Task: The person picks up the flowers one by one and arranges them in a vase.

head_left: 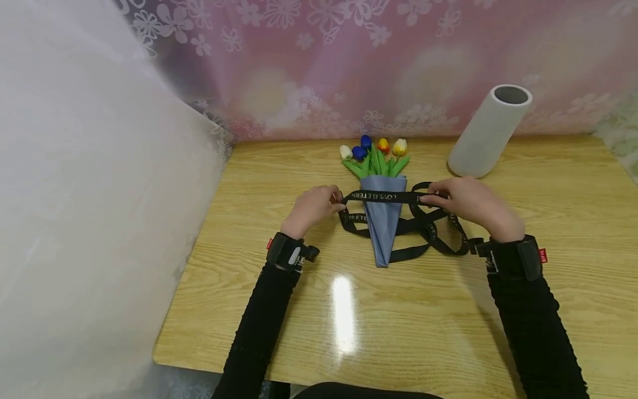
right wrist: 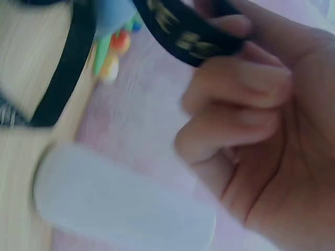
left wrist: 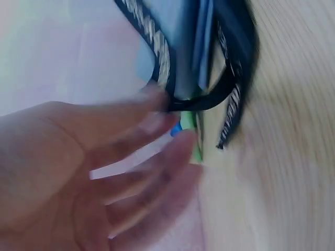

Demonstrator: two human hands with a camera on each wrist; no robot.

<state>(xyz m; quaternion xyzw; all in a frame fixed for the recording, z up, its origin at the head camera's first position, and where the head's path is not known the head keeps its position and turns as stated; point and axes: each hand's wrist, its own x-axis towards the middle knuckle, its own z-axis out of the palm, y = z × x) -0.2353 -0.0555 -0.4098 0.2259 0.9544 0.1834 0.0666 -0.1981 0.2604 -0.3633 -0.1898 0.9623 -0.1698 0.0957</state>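
A bouquet of tulips in white, blue, orange and yellow (head_left: 382, 146) lies on the table, its stems in a blue-grey wrapping cone (head_left: 387, 221). Across the front of the wrap stretches a black ribbon (head_left: 371, 196) printed with light lettering. My left hand (head_left: 315, 208) pinches it at the left of the bouquet, thumb against the fingertips. On the other side my right hand (head_left: 471, 202) pinches the ribbon too, with the other fingers curled in the right wrist view. The rest of the ribbon loops loosely beside and around the cone.
A white cylindrical vase (head_left: 490, 133) stands at the back right, beyond my right hand. The wooden table (head_left: 279, 310) meets a pink flowered curtain (head_left: 319, 72) behind and a white sheet (head_left: 89, 194) on the left.
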